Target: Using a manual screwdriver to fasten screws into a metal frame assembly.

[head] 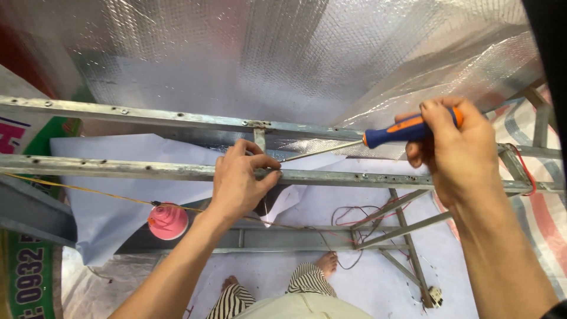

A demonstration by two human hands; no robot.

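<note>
The right hand [458, 150] is wrapped tight around the blue-and-orange handle of a screwdriver [378, 137], its thin shaft running left to a tip that lies at the near steel rail [147, 170], just beside the left hand's fingertips. The left hand [239, 183] is curled over that rail, thumb and forefinger pinched together at its top edge — whether a small screw sits between them is too small to tell. Behind the rails hangs silver bubble-foil sheeting [283, 53]; below, a pink lamp socket [168, 221] dangles on a yellow wire. The step in hand looks like driving a fastener into the rail; the next move likely calls for a steady tip and firm, straight pressure — not sideways
</note>
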